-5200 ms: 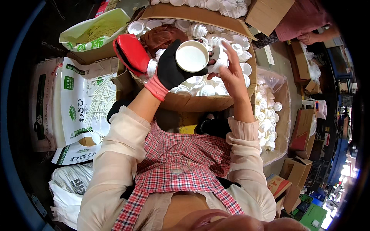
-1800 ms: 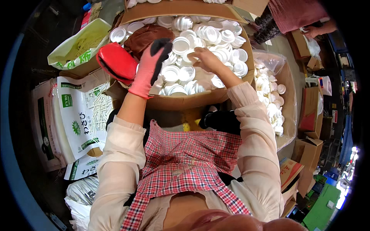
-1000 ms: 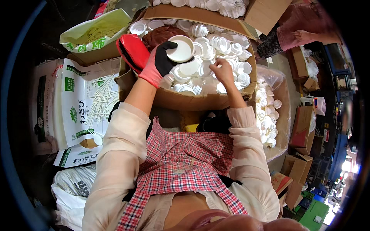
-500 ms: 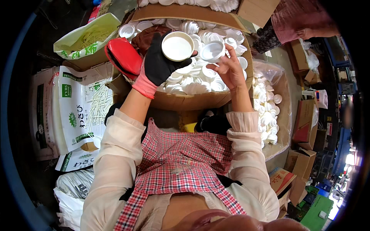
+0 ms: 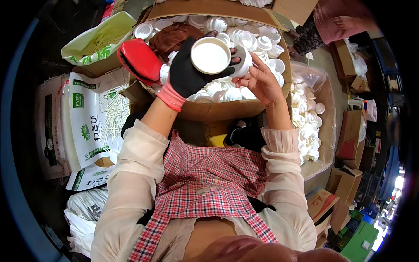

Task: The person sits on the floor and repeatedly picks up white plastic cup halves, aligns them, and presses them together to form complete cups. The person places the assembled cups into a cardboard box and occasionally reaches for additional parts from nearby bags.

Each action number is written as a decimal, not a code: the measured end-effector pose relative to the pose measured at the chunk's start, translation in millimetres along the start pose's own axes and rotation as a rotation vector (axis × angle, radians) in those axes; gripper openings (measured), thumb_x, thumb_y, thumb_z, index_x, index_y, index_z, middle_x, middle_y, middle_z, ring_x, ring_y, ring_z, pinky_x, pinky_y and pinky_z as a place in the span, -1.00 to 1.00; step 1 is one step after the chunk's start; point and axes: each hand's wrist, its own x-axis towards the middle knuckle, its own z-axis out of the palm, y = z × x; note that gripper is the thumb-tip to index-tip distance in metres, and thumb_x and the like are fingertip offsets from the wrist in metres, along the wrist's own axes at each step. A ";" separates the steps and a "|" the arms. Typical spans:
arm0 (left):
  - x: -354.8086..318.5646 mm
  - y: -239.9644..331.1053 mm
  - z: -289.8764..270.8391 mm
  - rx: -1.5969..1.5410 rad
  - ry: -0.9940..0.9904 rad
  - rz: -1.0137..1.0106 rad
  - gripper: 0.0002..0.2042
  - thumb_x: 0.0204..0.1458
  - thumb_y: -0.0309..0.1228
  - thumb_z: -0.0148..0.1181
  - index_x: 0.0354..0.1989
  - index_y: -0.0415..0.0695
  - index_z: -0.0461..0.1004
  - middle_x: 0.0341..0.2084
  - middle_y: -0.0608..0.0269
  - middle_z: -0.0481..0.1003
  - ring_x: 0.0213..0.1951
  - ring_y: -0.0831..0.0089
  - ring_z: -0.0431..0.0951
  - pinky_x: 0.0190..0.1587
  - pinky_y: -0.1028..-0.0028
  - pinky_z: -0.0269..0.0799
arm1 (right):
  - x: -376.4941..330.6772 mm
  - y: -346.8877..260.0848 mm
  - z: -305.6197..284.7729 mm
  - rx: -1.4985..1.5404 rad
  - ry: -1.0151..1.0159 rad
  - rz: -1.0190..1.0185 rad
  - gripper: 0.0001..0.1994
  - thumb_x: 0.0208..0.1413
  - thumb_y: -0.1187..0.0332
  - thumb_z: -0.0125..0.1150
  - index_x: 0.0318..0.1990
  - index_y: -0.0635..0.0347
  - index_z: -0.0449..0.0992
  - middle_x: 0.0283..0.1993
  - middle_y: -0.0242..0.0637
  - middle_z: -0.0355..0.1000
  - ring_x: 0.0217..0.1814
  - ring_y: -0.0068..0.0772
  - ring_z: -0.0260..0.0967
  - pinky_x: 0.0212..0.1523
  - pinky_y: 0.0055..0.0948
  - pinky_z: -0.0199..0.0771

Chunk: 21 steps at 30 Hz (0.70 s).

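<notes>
My left hand (image 5: 187, 75) wears a black glove with a pink cuff. Its fingers are wrapped round a shallow round white piece with a cream rim (image 5: 211, 55), its inner face turned up. My bare right hand (image 5: 260, 81) pinches a white plastic lid (image 5: 242, 62), tilted and close beside the round piece. Fingertips of the glove reach over to the lid and seem to touch it. Both hands are above a heap of white lids (image 5: 244, 40) in an open cardboard box (image 5: 218, 109).
A red pouch (image 5: 139, 61) and brown cloth (image 5: 174, 37) lie at the box's left side. Farther left are a bag of yellowish sticks (image 5: 99, 40) and white sticks (image 5: 117, 114) on printed sacks. On the right, a plastic-lined box (image 5: 325, 150) holds more lids. A person (image 5: 338, 24) is at the far right.
My hands have come together. The lid in my right hand has tilted from facing up and moved against the left glove's fingertips. The round piece has shifted slightly right.
</notes>
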 end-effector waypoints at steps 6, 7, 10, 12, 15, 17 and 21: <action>-0.4 -0.9 5.4 0.849 0.119 0.178 -0.45 -0.08 -0.26 0.35 0.08 -0.20 0.32 -0.06 0.15 0.49 0.03 0.35 0.45 0.10 0.37 0.32 | -5.4 -9.4 7.5 -0.511 0.237 -0.430 -0.39 -0.11 0.52 0.35 0.16 0.20 0.28 0.07 -0.21 0.24 -0.22 -0.39 0.46 -0.32 -0.48 0.53; -3.8 -9.0 4.6 0.842 0.135 0.184 -0.45 -0.08 -0.26 0.35 0.08 -0.20 0.33 -0.05 0.15 0.49 0.03 0.33 0.45 0.10 0.37 0.32 | -7.2 -13.5 18.7 -0.566 0.200 -0.541 -0.39 -0.13 0.52 0.37 0.15 0.20 0.29 0.06 -0.23 0.23 -0.22 -0.43 0.43 -0.34 -0.50 0.52; -9.2 -21.0 4.8 0.818 0.163 0.205 -0.47 -0.07 -0.26 0.33 0.08 -0.18 0.34 -0.02 0.16 0.47 0.04 0.30 0.43 0.10 0.38 0.29 | -14.8 -8.2 44.8 -0.872 0.218 -0.690 -0.36 -0.20 0.51 0.43 0.13 0.19 0.32 0.00 -0.24 0.25 -0.23 -0.51 0.35 -0.37 -0.57 0.49; -9.8 -15.9 6.9 0.968 0.174 0.291 -0.48 -0.08 -0.27 0.32 0.07 -0.18 0.35 -0.02 0.14 0.47 0.01 0.29 0.45 0.09 0.38 0.30 | -15.8 -3.4 54.1 -1.127 0.205 -0.814 -0.34 -0.25 0.45 0.48 0.11 0.19 0.35 -0.05 -0.23 0.27 -0.27 -0.48 0.31 -0.48 -0.59 0.38; -17.4 -1.1 13.8 0.851 0.243 0.153 -0.51 -0.02 -0.27 0.26 0.07 -0.22 0.33 -0.02 0.11 0.47 0.03 0.30 0.45 0.14 0.34 0.27 | -16.2 -6.0 57.9 -1.146 0.216 -0.875 -0.36 -0.25 0.47 0.46 0.09 0.21 0.35 -0.04 -0.24 0.27 -0.26 -0.48 0.31 -0.46 -0.61 0.36; -9.6 2.3 17.3 0.066 0.241 -0.041 -0.49 0.06 -0.22 0.15 0.13 -0.24 0.26 0.05 0.03 0.40 0.12 0.22 0.36 0.21 0.24 0.22 | -14.0 -7.0 50.0 -0.798 0.264 -0.836 -0.36 -0.25 0.52 0.42 0.10 0.23 0.33 -0.04 -0.25 0.27 -0.14 -0.48 0.31 -0.38 -0.62 0.40; -0.4 0.4 8.9 -1.227 0.221 -0.180 -0.29 0.15 -0.01 -0.11 0.30 -0.33 -0.05 0.27 -0.31 -0.01 0.31 -0.24 -0.04 0.35 -0.12 -0.20 | -23.5 -18.2 27.8 -0.646 0.070 -0.649 -0.34 -0.20 0.33 0.38 0.10 0.40 0.28 0.09 -0.19 0.25 0.12 -0.34 0.20 0.21 -0.41 0.08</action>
